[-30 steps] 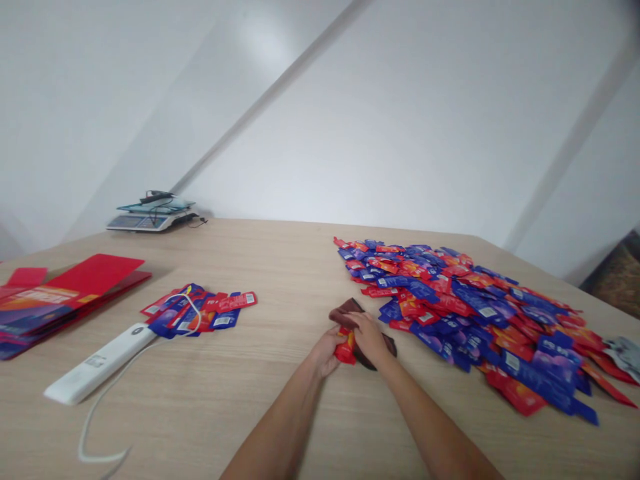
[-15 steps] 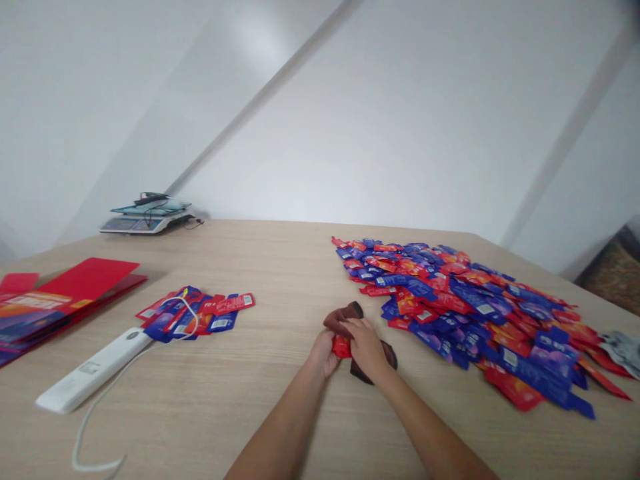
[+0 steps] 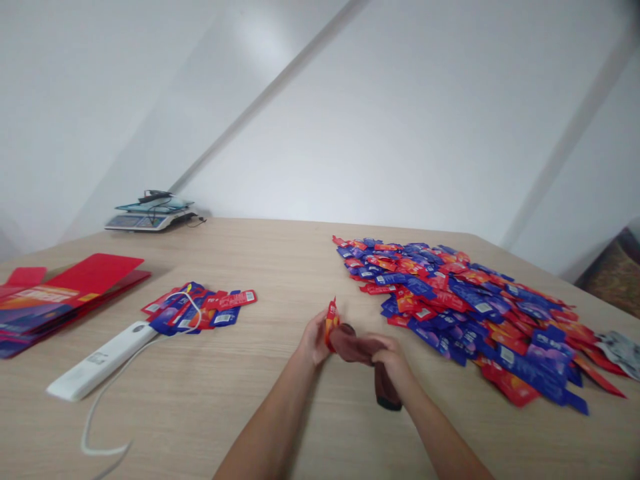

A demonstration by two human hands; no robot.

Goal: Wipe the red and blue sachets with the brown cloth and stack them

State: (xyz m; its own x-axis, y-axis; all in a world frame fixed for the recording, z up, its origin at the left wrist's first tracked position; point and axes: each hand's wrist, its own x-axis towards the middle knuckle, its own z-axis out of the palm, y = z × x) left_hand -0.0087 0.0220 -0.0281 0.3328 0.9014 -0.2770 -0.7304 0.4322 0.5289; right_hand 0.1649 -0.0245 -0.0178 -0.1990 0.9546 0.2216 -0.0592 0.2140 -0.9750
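Two bare hands meet over the near middle of the pale wood-grain worktop [image 3: 280,260], and each one has hold of something. Your left hand [image 3: 316,339] is closed around a slim red-and-orange printed packet [image 3: 331,323], which stands nearly upright with its narrow tip pointing up. Your right hand [image 3: 390,360] is pinched on a soft dark-brown strip of fabric [image 3: 353,347]; one stretch of it bridges across to the packet, and a loose length with a darker tip hangs below your fingers. Whether the fabric goes inside the packet or only lies against it, you cannot tell from here.

To handle this well, brace the packet lightly with your left fingers so its thin wrapper does not crumple, and let the right hand do the moving. Guide the fabric smoothly rather than tugging, since it looks stretchy and could bunch or twist. Mind the hanging length, which could snag on your wrist.

Give your right elbow room too: a broad heap of red and blue printed packets [image 3: 440,293] spreads just beyond that hand. Well off to your left, a smaller cluster of similar packets [image 3: 200,310] lies beside a long white power strip [image 3: 100,363].
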